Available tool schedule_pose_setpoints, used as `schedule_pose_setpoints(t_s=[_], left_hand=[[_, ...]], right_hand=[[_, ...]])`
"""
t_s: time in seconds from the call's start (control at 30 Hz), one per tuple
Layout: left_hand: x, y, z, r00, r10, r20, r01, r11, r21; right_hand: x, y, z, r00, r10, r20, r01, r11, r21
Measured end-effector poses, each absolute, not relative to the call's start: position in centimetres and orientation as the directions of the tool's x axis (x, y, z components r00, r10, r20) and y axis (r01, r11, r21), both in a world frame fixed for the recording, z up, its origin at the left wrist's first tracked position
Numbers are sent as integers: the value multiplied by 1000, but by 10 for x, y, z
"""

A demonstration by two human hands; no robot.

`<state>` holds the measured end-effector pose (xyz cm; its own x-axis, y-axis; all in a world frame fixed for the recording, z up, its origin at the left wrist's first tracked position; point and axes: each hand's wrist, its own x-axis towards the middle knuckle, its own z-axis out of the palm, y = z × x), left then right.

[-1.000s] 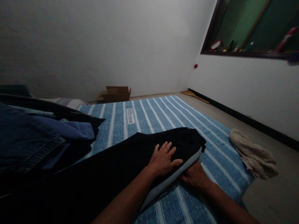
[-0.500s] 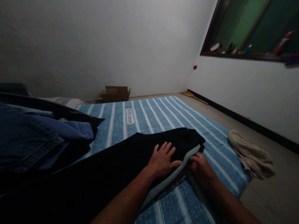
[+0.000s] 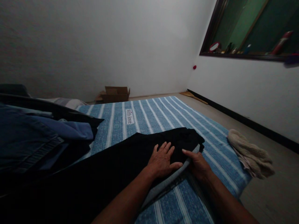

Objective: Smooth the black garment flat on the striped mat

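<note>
Pinched grey edge of black garment (image 3: pixel 140 149) in right hand (image 3: pixel 198 164), left hand (image 3: pixel 161 161) flat beside it; best pulled taut toward striped bed (image 3: pixel 149 115) edge.

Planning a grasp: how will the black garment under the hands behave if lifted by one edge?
Probably floppy: the black garment lies draped flat on the striped sheet, creased near the left hand. Likely to sag and unfold, since the right hand grips a loose layered edge.

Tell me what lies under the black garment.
Under the black garment a grey fabric layer shows at its edge, then the blue striped sheet. The left hand rests on top; anything further beneath is covered.
</note>
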<state>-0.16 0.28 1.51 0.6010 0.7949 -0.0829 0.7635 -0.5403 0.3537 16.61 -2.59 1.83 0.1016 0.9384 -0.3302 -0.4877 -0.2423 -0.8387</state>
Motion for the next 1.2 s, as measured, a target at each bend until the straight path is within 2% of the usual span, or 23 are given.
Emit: schedule_pose_setpoints(t_s=[0.13,0.4,0.7,0.9,1.1,1.2], left_hand=[[-2,3,12,604,793,-77,758,-542,363],[-2,3,10,605,793,-73,751,-537,385],[-1,1,18,599,794,-104,753,-514,410],[-1,2,14,609,788,-88,747,-533,397],[-1,1,14,613,785,-87,752,-547,367],[0,2,15,611,785,-102,762,-548,344]], right_hand=[[171,-23,13,185,911,-370,-459,-253,-852],[178,-30,6,143,933,-330,-453,-235,-860],[184,-32,8,127,916,-381,-466,-284,-838],[187,-30,9,101,900,-424,-501,-322,-803],[187,-29,9,89,911,-402,-516,-303,-801],[186,-25,10,118,885,-450,-561,-314,-766]])
